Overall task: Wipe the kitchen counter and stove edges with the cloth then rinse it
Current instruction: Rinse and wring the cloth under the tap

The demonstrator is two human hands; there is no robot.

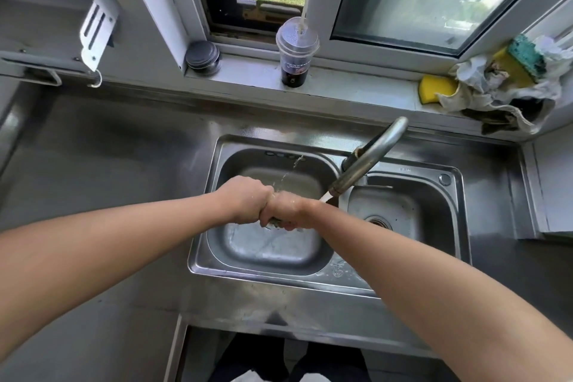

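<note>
Left hand (248, 200) and right hand (286, 211) pressed together over the left basin of the sink (403, 284), both clenched on what seems the cloth (276, 222), mostly hidden, under water from the faucet (369, 155).

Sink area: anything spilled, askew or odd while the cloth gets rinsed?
Mostly fine. Both hands wring something dark over the left basin. Only the windowsill's right end looks messy: crumpled rags and sponges piled there, one rag drooping over the edge.
</note>
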